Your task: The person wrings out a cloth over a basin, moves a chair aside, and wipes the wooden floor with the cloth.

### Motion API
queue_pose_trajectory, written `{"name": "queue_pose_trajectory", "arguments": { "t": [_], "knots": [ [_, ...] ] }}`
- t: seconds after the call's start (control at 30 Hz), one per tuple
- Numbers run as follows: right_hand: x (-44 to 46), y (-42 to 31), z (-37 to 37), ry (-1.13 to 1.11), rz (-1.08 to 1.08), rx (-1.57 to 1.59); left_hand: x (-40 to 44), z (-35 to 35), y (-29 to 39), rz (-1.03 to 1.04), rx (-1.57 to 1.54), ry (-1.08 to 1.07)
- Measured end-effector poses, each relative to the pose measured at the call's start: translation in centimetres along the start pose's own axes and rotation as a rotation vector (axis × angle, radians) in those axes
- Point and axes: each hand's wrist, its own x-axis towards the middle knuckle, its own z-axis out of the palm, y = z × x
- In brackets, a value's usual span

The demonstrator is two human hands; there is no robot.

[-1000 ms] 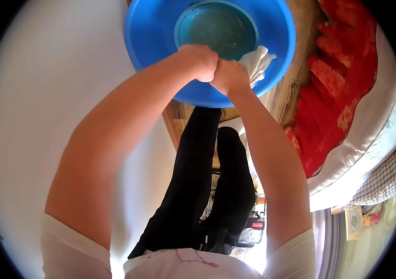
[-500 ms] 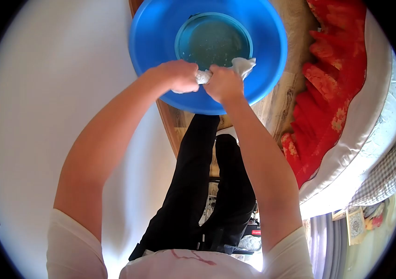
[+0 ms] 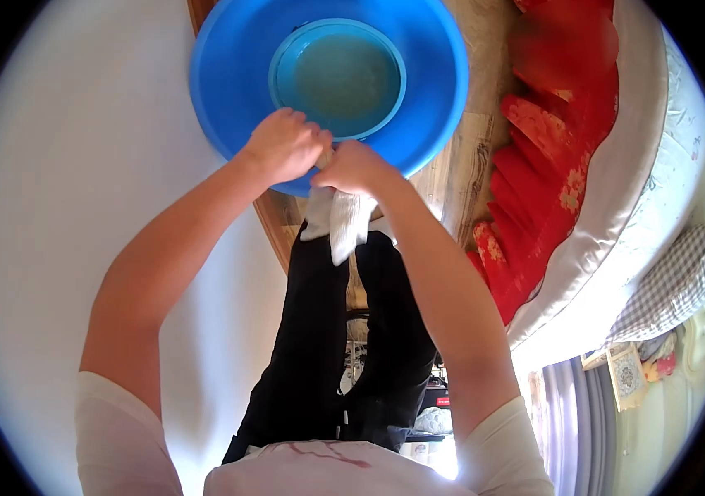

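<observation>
Left hand (image 3: pixel 288 145) and right hand (image 3: pixel 356 169) clench a limp white cloth (image 3: pixel 348 221) by the near rim of the round blue plastic basin (image 3: pixel 439 87). It isn't laid down yet.

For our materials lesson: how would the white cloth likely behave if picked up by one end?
The white cloth is probably floppy: its loose part hangs in folds below the right hand. It likely compresses easily, being bunched narrow in that grip.

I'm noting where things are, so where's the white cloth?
Near the head view's centre, the white cloth hangs from the right hand, on the near side of the big basin.
</observation>
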Motion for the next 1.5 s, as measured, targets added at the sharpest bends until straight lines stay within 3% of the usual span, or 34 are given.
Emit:
{"name": "queue_pose_trajectory", "arguments": {
  "t": [0.1, 0.2, 0.23, 0.37, 0.5, 0.6, 0.63, 0.73, 0.77, 0.83, 0.87, 0.93, 1.0, 1.03, 1.2, 1.23, 1.33, 1.43, 1.47, 1.5],
  "knots": [
    [1.5, 0.1, 2.5, 0.601, 0.017, -0.163, 3.0, -4.7, 0.4, -0.226, -0.109, -0.452],
    [1.6, 0.1, 1.1, 0.656, -0.147, -0.393, 4.7, -6.7, 0.5, -0.529, -0.352, -0.681],
    [1.8, 0.4, 0.7, 0.746, -0.277, -0.458, 5.5, -7.8, -0.3, -0.504, -0.479, -0.815],
    [2.2, 1.5, -2.3, 0.804, -0.525, -0.588, 6.3, -5.6, -0.9, -0.862, -0.887, -0.762],
    [3.1, 2.7, -3.1, 1.009, -0.807, -0.63, 4.2, -5.7, -1.3, -0.931, -1.794, -0.897],
    [3.1, 2.4, -3.0, 1.188, -0.719, -0.529, 2.6, -2.8, -2.5, -0.587, -2.368, -1.085],
    [2.4, 2.0, -2.5, 1.134, -0.643, -0.525, 2.3, -2.5, -2.8, -0.51, -2.393, -1.153],
    [1.1, 1.8, -1.1, 0.842, -0.333, -0.454, 1.7, -4.1, -1.1, -0.775, -1.358, -0.723],
    [0.6, 1.7, -0.7, 0.705, -0.228, -0.405, 1.5, -4.1, -1.2, -0.698, -1.017, -0.674],
    [-0.5, 0.4, -0.4, 0.431, -0.022, -0.304, -0.8, -3.9, 0.6, -0.443, -0.256, -0.053],
    [-0.6, 0.4, -0.2, 0.291, -0.044, -0.254, -2.0, -3.8, 1.6, -0.295, 0.124, 0.243],
    [-0.9, 0.0, -0.1, 0.018, -0.093, -0.159, -3.0, -3.3, 2.8, -0.12, 0.011, 0.294],
    [-1.4, 0.0, -0.2, -0.267, -0.131, 0.137, -4.1, -1.7, 3.8, 0.034, -0.122, 0.396],
    [-1.4, 0.1, 0.0, -0.38, -0.129, 0.253, -4.0, -0.7, 3.8, 0.047, -0.241, 0.533],
    [-2.1, 0.1, -1.1, -0.753, 0.175, 0.8, -3.7, -0.9, 3.8, -0.079, -0.662, 0.371],
    [-2.3, 0.1, -1.3, -0.744, 0.136, 0.84, -3.4, -1.5, 3.9, -0.107, -0.711, 0.365],
    [-1.4, 0.7, -1.1, -0.672, 0.129, 0.759, -2.7, -1.9, 2.5, -0.053, -0.421, 0.264],
    [-2.2, -0.2, -1.0, -0.451, 0.04, 0.768, -1.2, -2.9, 1.1, 0.137, -0.332, 0.45],
    [-2.5, -0.6, -1.0, -0.348, 0.006, 0.745, -1.0, -3.3, 0.9, 0.018, -0.385, 0.195],
    [-1.1, 0.6, -0.4, -0.217, -0.09, 0.526, -0.7, -4.5, 0.8, -0.102, -0.434, -0.061]
  ]
}}
